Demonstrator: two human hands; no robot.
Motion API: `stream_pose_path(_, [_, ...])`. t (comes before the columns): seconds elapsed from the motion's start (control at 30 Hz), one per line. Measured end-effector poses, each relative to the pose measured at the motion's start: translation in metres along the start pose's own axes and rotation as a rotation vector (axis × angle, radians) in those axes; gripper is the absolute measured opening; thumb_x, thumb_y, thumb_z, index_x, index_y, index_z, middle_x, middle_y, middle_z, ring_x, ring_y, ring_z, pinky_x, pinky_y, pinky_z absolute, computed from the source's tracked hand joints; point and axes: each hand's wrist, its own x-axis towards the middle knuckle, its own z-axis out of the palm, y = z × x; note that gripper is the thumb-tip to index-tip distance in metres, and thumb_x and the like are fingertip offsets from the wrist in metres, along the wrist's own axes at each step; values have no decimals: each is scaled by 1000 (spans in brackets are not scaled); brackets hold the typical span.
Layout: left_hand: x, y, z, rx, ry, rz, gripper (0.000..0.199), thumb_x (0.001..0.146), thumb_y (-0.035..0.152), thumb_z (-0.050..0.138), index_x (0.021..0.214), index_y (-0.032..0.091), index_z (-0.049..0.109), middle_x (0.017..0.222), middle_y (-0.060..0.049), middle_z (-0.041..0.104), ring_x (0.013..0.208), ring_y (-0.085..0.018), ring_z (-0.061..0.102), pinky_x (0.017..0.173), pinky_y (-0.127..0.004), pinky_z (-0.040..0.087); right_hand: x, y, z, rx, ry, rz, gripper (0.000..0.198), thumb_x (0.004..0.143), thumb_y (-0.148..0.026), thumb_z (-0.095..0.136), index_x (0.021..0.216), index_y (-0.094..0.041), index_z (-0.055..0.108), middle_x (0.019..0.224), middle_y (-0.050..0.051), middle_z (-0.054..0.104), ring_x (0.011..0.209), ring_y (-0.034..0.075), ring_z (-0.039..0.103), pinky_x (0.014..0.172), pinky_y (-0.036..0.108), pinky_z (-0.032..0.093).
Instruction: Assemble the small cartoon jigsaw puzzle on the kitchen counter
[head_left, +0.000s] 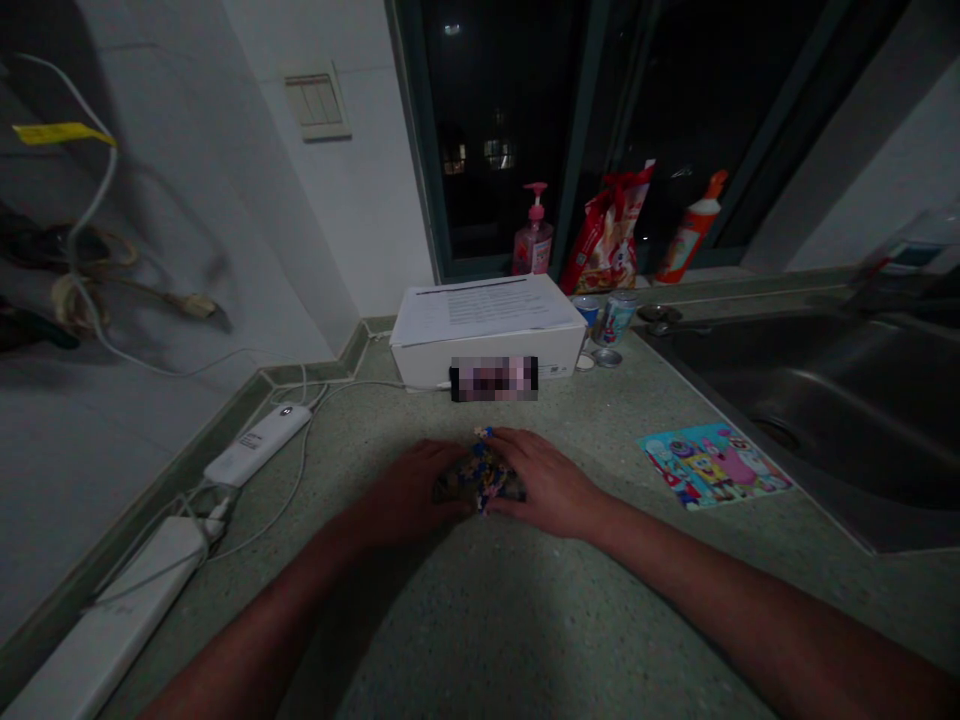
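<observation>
A small heap of multicoloured pieces (482, 472), seemingly jigsaw puzzle pieces, lies on the counter between my two hands. My left hand (420, 485) curves around the heap from the left, thumb and fingers apart. From the right, my right hand (553, 487) cups the other side, its fingers stretched toward the far edge of the heap and its thumb nearer me. Parts of the heap are hidden under the palms and fingers. To the right lies a flat cartoon picture sheet (716, 465), apart from both hands.
Behind the heap, a phone with a blurred screen (493, 379) leans on a white box (420, 358). Cans (618, 318) stand beside it. A metal sink (847, 400) is at right. A power strip (112, 620), a white adapter (259, 443) and cables run along the left.
</observation>
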Motion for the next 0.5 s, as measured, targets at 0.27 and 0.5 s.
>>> stream_pose_path(0.27, [-2, -11, -5, 2, -129, 55, 36, 93, 16, 64, 125, 28, 74, 120, -5, 77, 113, -27, 72, 101, -45, 58, 6, -6, 1, -6, -35, -3, 46, 97, -31, 72, 140, -20, 62, 137, 15, 70, 130, 32, 65, 111, 51, 53])
stream_pose_path(0.5, [12, -8, 14, -75, -45, -124, 26, 90, 14, 69, 111, 25, 77, 111, -5, 75, 103, -24, 71, 98, -41, 57, 7, -2, 4, -3, -5, -47, 35, 101, -19, 63, 135, -21, 66, 128, 13, 73, 121, 27, 68, 104, 47, 56])
